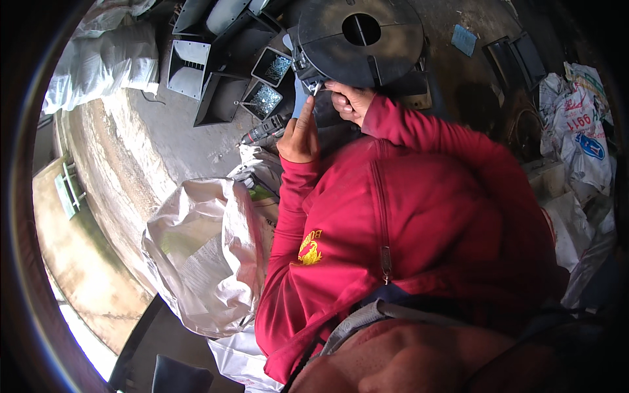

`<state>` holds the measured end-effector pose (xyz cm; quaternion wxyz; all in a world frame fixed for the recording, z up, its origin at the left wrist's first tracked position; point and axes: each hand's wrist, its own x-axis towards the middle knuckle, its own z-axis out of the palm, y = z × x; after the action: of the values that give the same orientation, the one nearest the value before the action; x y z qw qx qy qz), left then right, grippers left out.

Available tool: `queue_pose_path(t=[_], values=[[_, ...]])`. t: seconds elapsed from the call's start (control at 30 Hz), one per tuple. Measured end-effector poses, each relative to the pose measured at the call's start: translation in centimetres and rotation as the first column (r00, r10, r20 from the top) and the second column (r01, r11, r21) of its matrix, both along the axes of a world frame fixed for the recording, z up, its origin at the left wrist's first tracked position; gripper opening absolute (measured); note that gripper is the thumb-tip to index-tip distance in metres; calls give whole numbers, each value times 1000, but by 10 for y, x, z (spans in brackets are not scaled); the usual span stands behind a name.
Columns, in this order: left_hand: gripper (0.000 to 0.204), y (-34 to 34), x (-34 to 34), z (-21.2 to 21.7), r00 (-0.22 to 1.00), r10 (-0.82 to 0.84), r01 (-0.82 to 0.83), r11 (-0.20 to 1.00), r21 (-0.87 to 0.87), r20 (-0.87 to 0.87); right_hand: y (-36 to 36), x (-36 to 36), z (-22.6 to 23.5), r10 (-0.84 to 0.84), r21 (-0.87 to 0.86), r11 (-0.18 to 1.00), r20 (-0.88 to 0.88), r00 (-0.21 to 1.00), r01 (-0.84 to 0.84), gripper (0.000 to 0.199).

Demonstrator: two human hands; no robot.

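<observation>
A large round black piece (321, 29) with a round hole lies in front of me, dusty on top. My left hand (300, 136) is at its near left edge, with the index finger stretched up against a small bright metal part (316, 87). From the right, my right hand (352, 103) reaches to the same spot, fingers curled and pinched together beside the metal part. What the pinch holds is too small to make out. A black bracket-like fitting (300, 63) sits on the round piece's edge, just above my fingertips.
Left of my hands stand two black bins (272, 67) of small metal fasteners. A power drill (263, 129) lies below them. Black plastic housings (219, 98) are grouped farther left. A white sack (206, 255) stands at my left, and printed bags (576, 124) lie at right.
</observation>
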<state>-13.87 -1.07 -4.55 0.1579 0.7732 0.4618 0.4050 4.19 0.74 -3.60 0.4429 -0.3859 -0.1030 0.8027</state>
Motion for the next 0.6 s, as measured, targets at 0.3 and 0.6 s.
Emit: queue_pose_path(t=[0.3,0.6], values=[[52,7,-10,6,997,20,-20,1000,1,-78,1,0,-9,15,9,1000,-37,999,-15,25],[54,8,-15,5,998,24,-25,1000,-11,-63,2,-2,-5,10,-15,1000,-34,999,-10,24]])
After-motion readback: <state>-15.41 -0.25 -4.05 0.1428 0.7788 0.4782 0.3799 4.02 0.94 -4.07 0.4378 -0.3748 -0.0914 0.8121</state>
